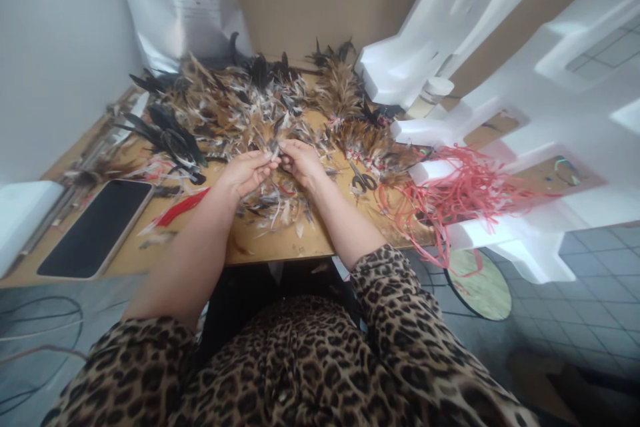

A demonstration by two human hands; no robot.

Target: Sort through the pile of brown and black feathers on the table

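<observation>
Both hands meet over the middle of a wooden table, near a large pile of brown, white and black feathers (215, 100). Thumb and fingers of my left hand (250, 170) are pinched on a small feather (273, 145). My right hand (303, 161) closes on the same spot from the other side, fingertips almost touching the left ones. Exactly how many feathers sit between the fingers I cannot make out. Loose small feathers (280, 207) lie on the table below my hands. Black-handled scissors (363, 180) rest to the right of my right hand.
A phone (97, 230) lies at the left, with red strands (183, 208) beside my left forearm. Tied feather bunches (377, 147) lie at the right. Pink ribbons (460, 187) hang over white foam (505, 233). A silver bag (185, 7) stands at the back.
</observation>
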